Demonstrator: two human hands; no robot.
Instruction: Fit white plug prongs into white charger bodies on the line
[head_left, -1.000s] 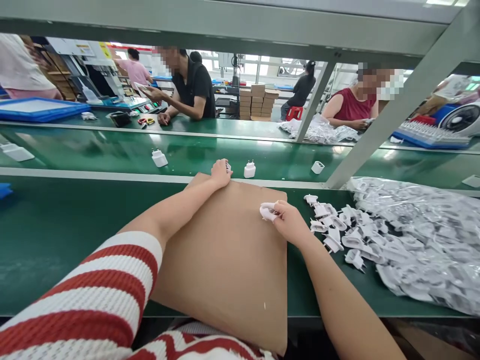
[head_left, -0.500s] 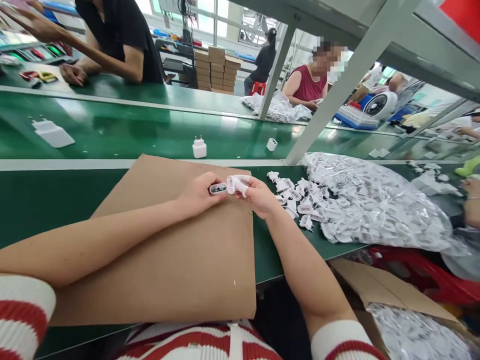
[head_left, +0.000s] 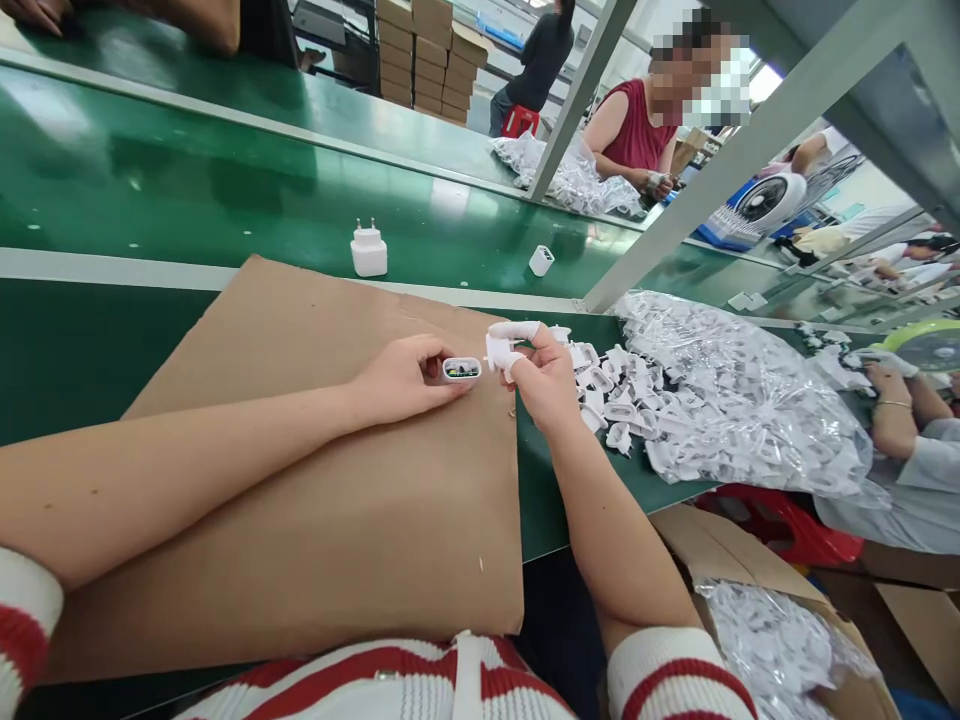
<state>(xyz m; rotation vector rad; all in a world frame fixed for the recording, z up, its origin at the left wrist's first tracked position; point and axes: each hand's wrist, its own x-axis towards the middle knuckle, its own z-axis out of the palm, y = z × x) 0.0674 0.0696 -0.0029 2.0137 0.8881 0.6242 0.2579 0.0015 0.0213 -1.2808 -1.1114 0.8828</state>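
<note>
My left hand (head_left: 401, 382) is closed around a white charger housing (head_left: 461, 370), whose open end faces right and shows a circuit board inside. Just to the right, my right hand (head_left: 544, 375) wears white covers on the thumb and a finger. Those fingers pinch a small white plug cap (head_left: 498, 352), partly hidden by the covers and apart from the housing. Both hands are above a brown cardboard sheet (head_left: 337, 500). Beside my right hand lies a pile of loose white plug caps (head_left: 619, 400), spilling from a clear plastic bag (head_left: 750, 400).
On the green conveyor stand a white charger (head_left: 369, 250) with pins up and a white housing (head_left: 541, 261). A grey metal post (head_left: 667, 210) rises behind the pile. An open carton (head_left: 750, 560) sits at lower right. Co-workers sit across the line and at right.
My right hand has drawn away to the right with the plug cap, widening the gap to the housing. The view has tilted and shifted; the far-left charger is out of view.
</note>
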